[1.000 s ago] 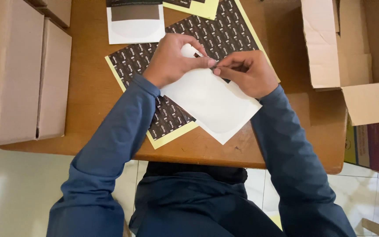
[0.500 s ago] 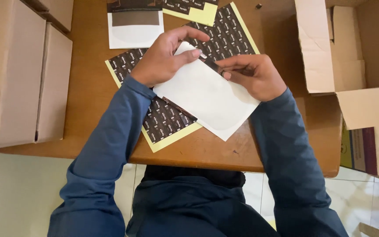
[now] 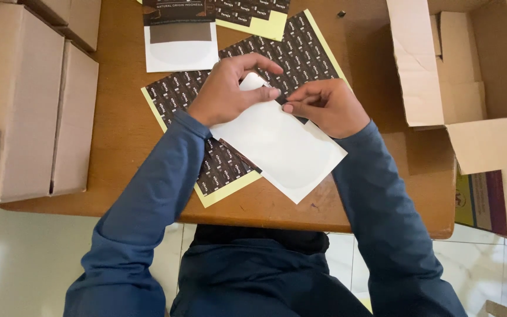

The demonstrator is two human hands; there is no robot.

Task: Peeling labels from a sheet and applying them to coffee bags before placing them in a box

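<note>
— Since a second ago, both hands have shifted a little: the left hand (image 3: 227,94) now lies flatter over the top corner of the white pouch (image 3: 283,147), and the right hand (image 3: 327,105) has drawn its pinched fingertips in against the left thumb.

— Where does the pouch lie?

— On the wooden table (image 3: 118,129), tilted, resting across a sheet of small dark labels with a yellow backing (image 3: 218,170). Its lower corner reaches nearly to the table's near edge.

— And the hands?

— The left one is curled, thumb and forefinger pressing down on the pouch's upper corner. The right is closed in a fine pinch on something small and dark at the pouch's top edge; it looks like one of the little labels, but it is too small to tell for certain.

— What would make this go well?

— I'd judge the main thing is keeping the pouch pinned flat with the left hand so it cannot slide on the slick sheet beneath. The right should lay its small piece down square to the edge, then smooth it from one end, so no crease or bubble forms.

— Anything else about?

— A second pouch with a dark printed top (image 3: 180,41) lies farther up the table, another label sheet (image 3: 253,14) beside it. Closed cardboard boxes (image 3: 27,100) stand to the left, an open cardboard box (image 3: 470,76) to the right.
</note>
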